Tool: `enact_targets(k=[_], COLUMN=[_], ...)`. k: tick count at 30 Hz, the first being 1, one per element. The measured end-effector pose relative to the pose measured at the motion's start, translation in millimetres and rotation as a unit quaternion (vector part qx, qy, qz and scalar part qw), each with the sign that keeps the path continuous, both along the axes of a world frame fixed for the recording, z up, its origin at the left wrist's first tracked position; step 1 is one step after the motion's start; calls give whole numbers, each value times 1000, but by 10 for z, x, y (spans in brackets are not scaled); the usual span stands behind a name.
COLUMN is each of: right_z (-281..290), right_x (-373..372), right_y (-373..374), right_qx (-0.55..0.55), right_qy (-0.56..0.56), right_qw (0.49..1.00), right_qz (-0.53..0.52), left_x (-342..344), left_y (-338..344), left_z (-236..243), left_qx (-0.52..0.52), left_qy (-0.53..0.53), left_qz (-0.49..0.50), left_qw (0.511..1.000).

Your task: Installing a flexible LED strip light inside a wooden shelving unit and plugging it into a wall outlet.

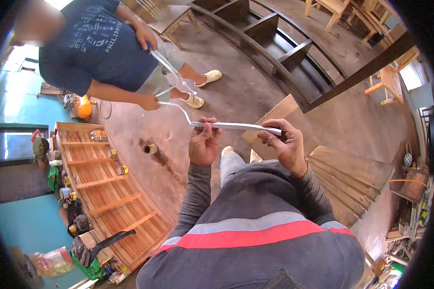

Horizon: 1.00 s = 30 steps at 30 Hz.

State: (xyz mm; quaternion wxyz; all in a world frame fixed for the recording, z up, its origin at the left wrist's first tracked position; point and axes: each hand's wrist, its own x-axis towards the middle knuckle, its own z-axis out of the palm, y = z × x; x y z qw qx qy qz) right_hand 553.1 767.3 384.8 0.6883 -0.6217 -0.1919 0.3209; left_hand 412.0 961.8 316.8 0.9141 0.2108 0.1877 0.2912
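A: Where is the white flexible strip?

B: In the air before the person's torso, drawn between two bare hands. The left hand has its grip pinching the strip between thumb and fingers; the right hand pinches it too, close to what looks like its end.

A: And past the left hand?

B: It bends away toward a co-worker, whose lower hand closes around it. The co-worker's upper hand holds more white, looping lengths; whether all of it is one piece, nobody can tell from here.

A: How far along does the work seem?

B: Only partway, by the look of it. The stretch between the person's hands runs nearly straight, while the rest curves and loops, left unstraightened. None of it appears fixed to anything.

A: What lies farther out?

B: Wooden boards on the floor to the right, a dark compartmented shelf unit beyond, and a slatted wooden panel on the left.
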Motion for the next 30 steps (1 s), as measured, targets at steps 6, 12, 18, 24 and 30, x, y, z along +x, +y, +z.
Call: enact_targets(k=[6, 12, 18, 24, 30], right_z=[13, 19, 120, 106, 14], right_x=[-47, -101, -88, -80, -113], right_y=[39, 76, 96, 71, 73], right_qx=[17, 44, 58, 39, 39], right_qy=[-12, -22, -117, -143, -161], right_qw=[1000, 999, 991, 989, 986], right_qz=[-4, -9, -2, -3, -13], left_x=[-21, 65, 136, 168, 68], left_y=[-56, -280, -477, -531, -469], left_z=[-148, -331, -447, -490, -567], left_qx=[-4, -90, -139, -138, -107], left_qy=[13, 50, 65, 35, 44], left_qz=[-11, -57, -114, -164, -173], left_qw=[1000, 993, 981, 976, 978])
